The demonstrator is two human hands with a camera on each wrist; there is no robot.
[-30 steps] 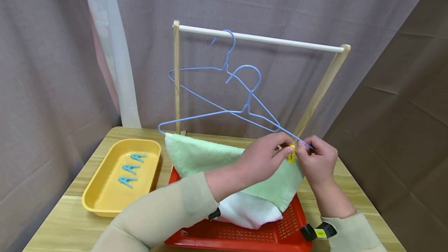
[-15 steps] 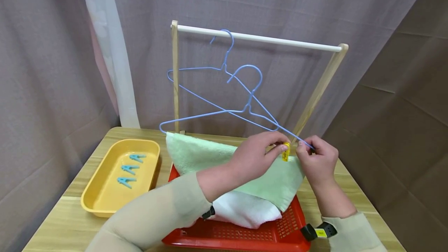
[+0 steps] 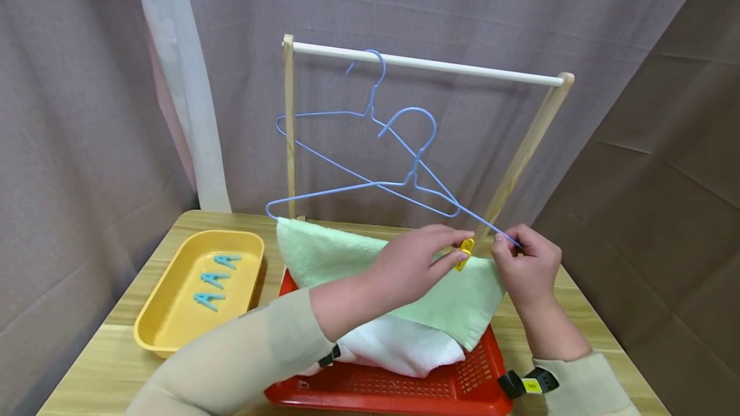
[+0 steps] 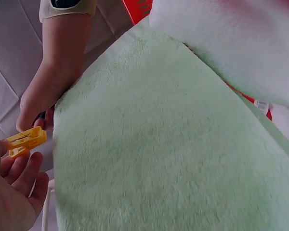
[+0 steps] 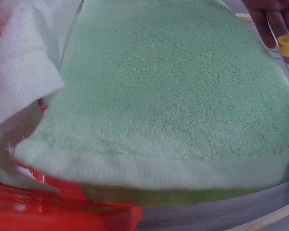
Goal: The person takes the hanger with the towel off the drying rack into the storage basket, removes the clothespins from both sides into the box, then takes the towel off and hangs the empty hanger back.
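The left hand pinches a yellow clip between thumb and fingers, in front of the green towel's upper edge; in the left wrist view the clip is beside the towel, not on it. The right hand grips the right end of a blue hanger together with the towel's upper right corner. The green towel hangs along the hanger's lower side, its left corner at the hanger's left end. Whatever lies inside the right fist is hidden.
A second blue hanger hangs from the white bar of a wooden rack behind. Below the towel, a red basket holds white cloth. To the left stands a yellow tray with several teal clips.
The left hand has drawn back leftward from the right hand, carrying the yellow clip, which has tilted. The held hanger and towel have shifted slightly right.
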